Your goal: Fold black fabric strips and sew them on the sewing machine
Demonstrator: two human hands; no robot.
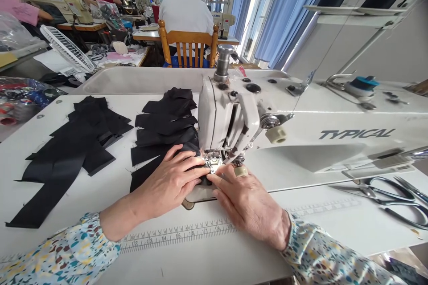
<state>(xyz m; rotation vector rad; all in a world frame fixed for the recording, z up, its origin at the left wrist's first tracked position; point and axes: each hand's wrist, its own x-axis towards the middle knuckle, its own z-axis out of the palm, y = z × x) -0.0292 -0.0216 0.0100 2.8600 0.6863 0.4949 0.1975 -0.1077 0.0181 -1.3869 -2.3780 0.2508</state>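
Note:
My left hand (175,178) lies flat with its fingers stretched out over black fabric pieces (147,174), the fingertips just left of the presser foot (214,164). My right hand (250,198) is at the front right of the foot, its fingers closed at the edge of a small dark bit of fabric. The sewing machine's needle area is partly hidden by the head and my fingers. Overlapping black fabric pieces run back from my left hand along the machine head (220,116). Another pile of black strips (76,138) lies farther left.
Scissors (394,196) lie at the right on the white table (187,254), which has a printed ruler along its front. A blue-topped bobbin (364,82) sits on the machine arm. Ahead are a wooden chair (189,40), a seated person (185,11) and a white fan (68,49).

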